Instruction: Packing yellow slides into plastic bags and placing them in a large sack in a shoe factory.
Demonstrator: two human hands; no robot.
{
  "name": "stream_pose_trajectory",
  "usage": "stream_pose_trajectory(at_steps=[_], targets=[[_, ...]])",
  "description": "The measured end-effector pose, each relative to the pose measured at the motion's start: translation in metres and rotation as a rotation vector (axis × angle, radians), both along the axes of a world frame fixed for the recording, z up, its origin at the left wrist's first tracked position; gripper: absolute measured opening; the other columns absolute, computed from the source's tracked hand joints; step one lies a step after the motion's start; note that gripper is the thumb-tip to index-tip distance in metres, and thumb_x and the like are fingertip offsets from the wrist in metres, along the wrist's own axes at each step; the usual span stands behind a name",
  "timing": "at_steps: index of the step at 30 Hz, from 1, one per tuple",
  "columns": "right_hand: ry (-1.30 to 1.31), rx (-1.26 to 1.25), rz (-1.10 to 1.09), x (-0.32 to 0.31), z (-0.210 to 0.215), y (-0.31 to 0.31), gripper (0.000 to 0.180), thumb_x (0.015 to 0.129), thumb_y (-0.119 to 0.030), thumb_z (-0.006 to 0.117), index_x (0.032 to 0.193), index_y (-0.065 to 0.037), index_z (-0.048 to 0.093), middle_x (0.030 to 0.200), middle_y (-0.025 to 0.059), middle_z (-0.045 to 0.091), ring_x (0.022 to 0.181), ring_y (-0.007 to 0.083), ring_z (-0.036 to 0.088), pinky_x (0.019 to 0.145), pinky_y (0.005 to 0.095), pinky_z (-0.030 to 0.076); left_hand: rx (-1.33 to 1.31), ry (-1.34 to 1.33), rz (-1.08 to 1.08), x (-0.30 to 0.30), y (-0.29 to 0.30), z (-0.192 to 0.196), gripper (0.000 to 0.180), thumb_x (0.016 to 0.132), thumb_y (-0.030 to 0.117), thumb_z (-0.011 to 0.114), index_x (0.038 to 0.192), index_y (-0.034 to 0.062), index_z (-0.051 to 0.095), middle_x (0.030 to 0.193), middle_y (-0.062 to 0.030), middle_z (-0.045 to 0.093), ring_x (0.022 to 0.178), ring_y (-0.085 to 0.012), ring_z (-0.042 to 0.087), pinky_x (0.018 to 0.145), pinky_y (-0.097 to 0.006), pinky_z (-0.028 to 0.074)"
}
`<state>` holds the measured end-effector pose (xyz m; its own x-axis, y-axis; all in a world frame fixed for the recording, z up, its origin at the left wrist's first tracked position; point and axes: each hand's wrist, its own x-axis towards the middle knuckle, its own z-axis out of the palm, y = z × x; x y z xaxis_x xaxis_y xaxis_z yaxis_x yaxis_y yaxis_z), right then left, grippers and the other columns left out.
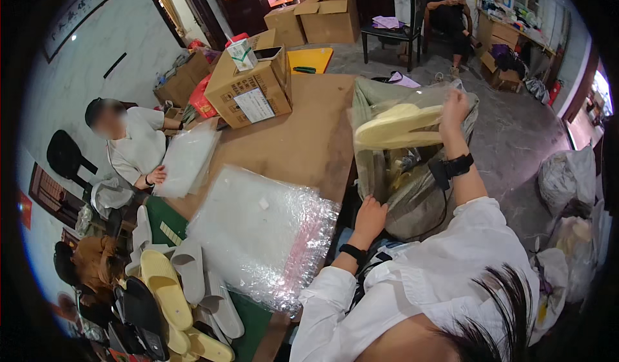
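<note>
My right hand (454, 112) is closed at the end of a pair of pale yellow slippers (398, 128), which seem to be in a clear plastic bag. The pair is held over the mouth of a large grey-green sack (369, 168) standing at the table's right side. On the near rim of that sack, my left hand (370, 216) has its fingers closed. Inside the sack, more plastic-wrapped items show only in part. Left of my left hand, a stack of clear plastic bags (251, 226) with a pink strip lies on the table.
Grey and yellow slippers (166, 284) crowd the table's near left. A cardboard box (248, 91) carrying a drink carton (241, 55) stands at the far end of the brown table (316, 114). Across the left side, another person (138, 136) handles clear bags. Filled sacks (567, 181) line the right.
</note>
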<state>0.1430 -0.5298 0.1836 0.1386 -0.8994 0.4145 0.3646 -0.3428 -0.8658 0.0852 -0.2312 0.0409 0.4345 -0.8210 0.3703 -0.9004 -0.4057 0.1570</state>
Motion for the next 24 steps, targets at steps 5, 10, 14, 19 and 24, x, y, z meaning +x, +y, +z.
stream_pose_trajectory(at_steps=[5,10,14,19,24], targets=[[0.061,-0.105,-0.183,-0.008,0.001,0.006,0.023,0.087,-0.022,0.052,0.090,0.001,0.056,0.083,0.0113,0.060,0.081,0.0224,0.056,0.073,0.0350,0.042,0.013,0.005,0.062,0.003,0.005,-0.003,0.009,0.075,0.009,0.052,0.078,0.0067,0.060,0.075,-0.0142,0.060,0.086,-0.0291,0.056,0.098,-0.040,0.035],[0.748,-0.787,0.234,-0.003,-0.054,0.035,0.029,0.084,-0.025,0.055,0.097,0.001,0.058,0.095,0.0198,0.060,0.093,0.0375,0.054,0.084,0.0435,0.039,-0.060,-0.017,0.081,0.001,0.009,-0.011,0.013,0.072,0.011,0.055,0.082,0.0058,0.062,0.071,-0.0125,0.058,0.086,-0.0285,0.056,0.099,-0.040,0.036],[1.216,-0.821,0.516,-0.002,-0.109,0.032,0.040,0.078,-0.028,0.062,0.110,-0.003,0.059,0.112,0.0225,0.058,0.107,0.0366,0.053,0.091,0.0398,0.040,-0.023,-0.001,0.057,0.001,0.002,-0.004,0.011,0.072,0.011,0.055,0.081,0.0061,0.060,0.075,-0.0125,0.059,0.090,-0.0285,0.055,0.099,-0.039,0.035],[1.474,-0.793,0.631,0.002,-0.128,0.028,0.038,0.078,-0.028,0.062,0.107,-0.003,0.061,0.110,0.0217,0.059,0.105,0.0363,0.054,0.089,0.0400,0.042,-0.035,0.034,0.093,0.000,-0.005,0.000,0.007,0.071,0.010,0.055,0.076,0.0065,0.060,0.073,-0.0113,0.058,0.087,-0.0269,0.055,0.099,-0.038,0.035],[1.755,-0.820,0.729,0.008,-0.137,0.051,0.035,0.078,-0.028,0.062,0.104,-0.004,0.063,0.109,0.0208,0.060,0.104,0.0360,0.056,0.086,0.0402,0.044,-0.114,-0.051,0.105,-0.001,0.008,-0.005,0.005,0.070,0.010,0.056,0.072,0.0068,0.058,0.070,-0.0093,0.057,0.084,-0.0252,0.055,0.100,-0.037,0.034]])
